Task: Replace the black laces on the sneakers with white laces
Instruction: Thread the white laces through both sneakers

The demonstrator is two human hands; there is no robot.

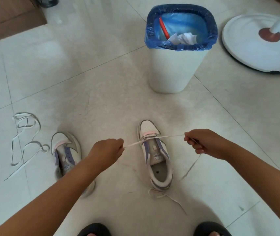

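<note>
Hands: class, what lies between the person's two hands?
In the head view, a taut white lace runs from the left hand to the right hand, passing through the front eyelets of the right-side sneaker.

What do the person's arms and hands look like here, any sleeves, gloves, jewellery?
Both forearms are bare up to the frame edge: no sleeves in view. The left hand and right hand wear no gloves, and no watch, bracelet or ring can be seen. No markings or cables on either arm.

Sneakers (154,150) white, purple eyelet strips, pink band; lace (135,143) white; bin (173,72) white, liner (180,26) blue; slippers (94,229) probably black.
</note>
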